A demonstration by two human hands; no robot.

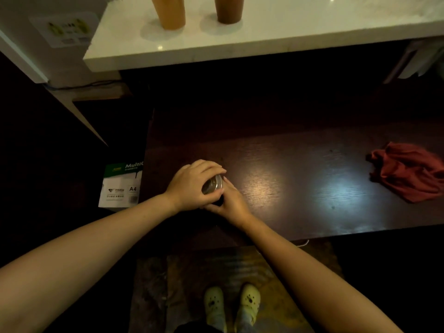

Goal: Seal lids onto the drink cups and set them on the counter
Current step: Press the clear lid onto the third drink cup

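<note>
- Head view: your left hand (192, 186) lies over the top of a clear lid (213, 183). Its fingers (211, 167) are curled round the far rim, and the thumb presses on the near rim.
- Your right hand (231, 204) comes in from the near right, below the lid, and grips the cup (219, 201) under it. One of its fingers (228, 186) shows along the right side of the lid; how the others lie you cannot tell, as the left hand covers them.
- The cup stands on the dark table (300, 179) near its left edge. It is almost wholly hidden between your two hands, and whether the lid is fully seated cannot be told.
- A crumpled red cloth (406, 171) lies on the same table, well apart, at the far right.
- On the raised white table (288, 32) beyond, an orange-brown cup (171, 13) and a darker brown cup (229, 9) stand upright side by side, apart; their tops are cut off by the frame.
- A box of A4 paper (122, 186) sits on the floor just left of the dark table.
- Your pale clogs (213, 306) show at the bottom, on the floor.
</note>
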